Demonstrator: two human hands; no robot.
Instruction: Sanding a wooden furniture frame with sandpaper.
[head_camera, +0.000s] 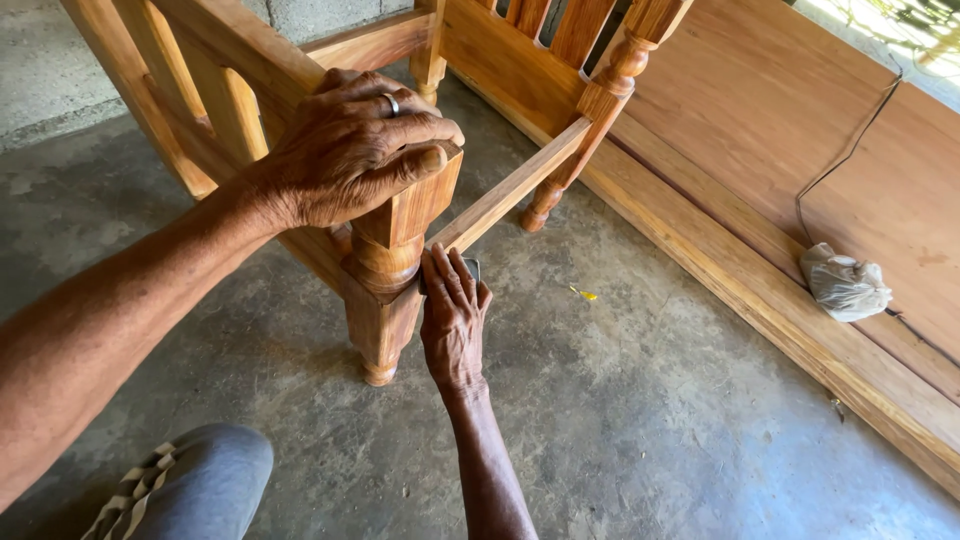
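The left hand (350, 150) clamps the post (395, 235) top; the right hand (452, 315) presses a small scraper (472, 268) under the rail (510, 185). A slip could gouge the wood.

Grey, mottled concrete floor (640, 420) fills the view, wide reddish wooden boards (780, 110) lie along the right with a dark cable (850, 150) and crumpled plastic bag (845, 285) on them, sunlight glaring top right.
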